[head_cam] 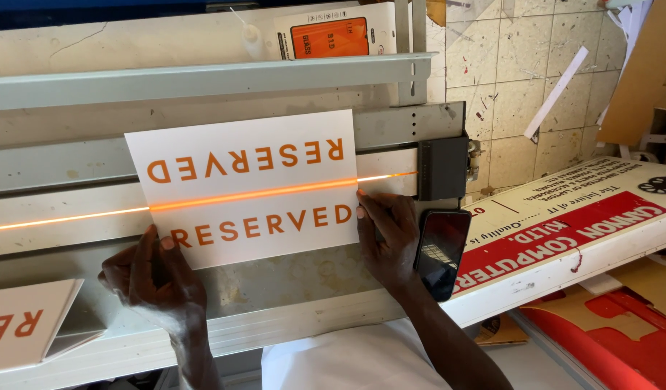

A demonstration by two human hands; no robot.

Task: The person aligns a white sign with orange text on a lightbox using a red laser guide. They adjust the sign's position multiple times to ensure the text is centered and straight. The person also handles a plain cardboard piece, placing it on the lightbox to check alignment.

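Observation:
A white rectangular card (pixel 243 188) with orange lettering printed twice, mirrored top and bottom, lies on the bed of a pale metal bending machine (pixel 73 217). A glowing orange heating line (pixel 66 217) runs across the bed and under the card's middle. My left hand (pixel 156 278) presses the card's lower left corner. My right hand (pixel 387 235) holds the card's right edge with fingertips at the glowing line.
A black phone (pixel 441 249) lies right of my right hand. A black end block (pixel 441 167) caps the heater. More white cards (pixel 26 321) are stacked at the lower left. A red-and-white signboard (pixel 564 231) leans at the right; the tiled floor (pixel 521 65) is littered with scraps.

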